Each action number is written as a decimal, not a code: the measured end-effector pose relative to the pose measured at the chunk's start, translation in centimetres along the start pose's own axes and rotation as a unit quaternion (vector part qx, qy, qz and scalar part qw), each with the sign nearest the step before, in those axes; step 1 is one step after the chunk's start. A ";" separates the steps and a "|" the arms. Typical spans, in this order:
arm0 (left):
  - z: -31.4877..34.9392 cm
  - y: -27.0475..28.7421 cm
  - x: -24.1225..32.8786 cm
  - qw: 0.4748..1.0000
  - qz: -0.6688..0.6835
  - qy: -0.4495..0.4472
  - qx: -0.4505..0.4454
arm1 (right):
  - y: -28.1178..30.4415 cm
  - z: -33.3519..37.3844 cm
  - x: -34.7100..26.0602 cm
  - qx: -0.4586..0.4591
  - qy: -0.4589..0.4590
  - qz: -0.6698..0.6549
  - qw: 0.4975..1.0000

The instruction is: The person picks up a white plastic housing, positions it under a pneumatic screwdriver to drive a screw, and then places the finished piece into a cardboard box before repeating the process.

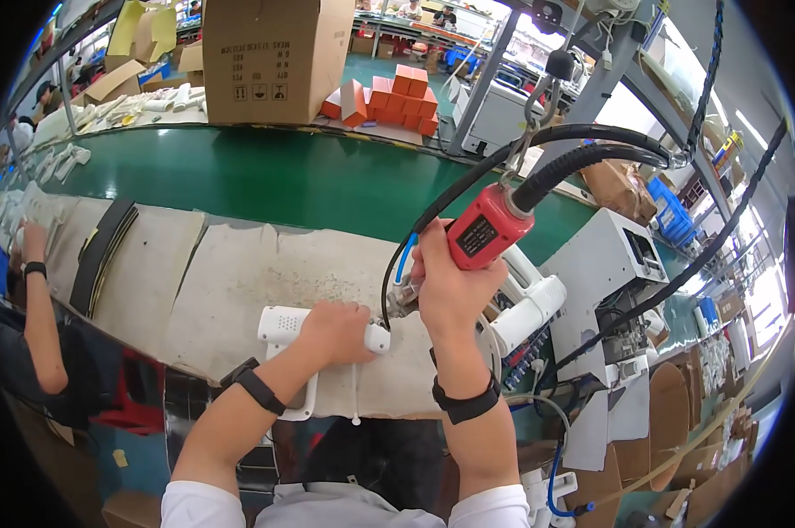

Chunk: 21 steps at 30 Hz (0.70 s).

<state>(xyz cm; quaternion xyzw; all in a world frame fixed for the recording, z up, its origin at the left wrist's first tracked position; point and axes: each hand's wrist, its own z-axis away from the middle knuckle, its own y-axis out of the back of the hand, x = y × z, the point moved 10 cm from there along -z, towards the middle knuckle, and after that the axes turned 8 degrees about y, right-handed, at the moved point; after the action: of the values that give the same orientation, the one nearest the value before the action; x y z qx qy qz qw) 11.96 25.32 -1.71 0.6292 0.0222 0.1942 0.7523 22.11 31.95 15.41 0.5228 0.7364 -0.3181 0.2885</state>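
A white plastic housing (pixel 279 326) with a patch of small holes lies on the cardboard-covered bench edge in front of me. My left hand (pixel 338 333) is closed over its middle and hides part of it. My right hand (pixel 450 286) wraps round a red power screwdriver (pixel 490 231), which hangs from a metal hook with black cables running off its top. The tool's metal lower end (pixel 404 299) points down just right of the housing's right end; whether it touches is hard to see. More white housings (pixel 534 308) lie to the right of my right hand.
A green conveyor belt (pixel 265 180) runs beyond the cardboard sheet (pixel 239 273). Across it stand a large carton (pixel 270 66) and stacked orange boxes (pixel 402 101). Black curved strips (pixel 103 255) lie left, near a co-worker's arm (pixel 41 308). A white machine (pixel 604 264) stands right.
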 end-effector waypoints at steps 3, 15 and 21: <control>0.1 -0.3 0.0 1.000 0.001 -0.008 0.002 | -0.5 0.0 0.1 -0.003 -0.016 -0.027 0.999; 0.2 -0.6 0.8 0.998 -0.028 -0.055 0.010 | -1.1 -0.1 1.0 -0.018 0.001 -0.026 0.999; 0.2 -0.7 0.6 0.998 -0.026 -0.061 0.010 | -1.3 0.2 1.4 -0.021 0.008 -0.012 1.000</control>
<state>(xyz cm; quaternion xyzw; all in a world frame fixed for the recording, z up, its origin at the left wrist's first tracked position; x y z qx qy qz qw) 12.79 25.21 -2.17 0.6466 -0.0051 0.1356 0.7507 20.49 32.28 14.44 0.5104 0.7516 -0.3012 0.2897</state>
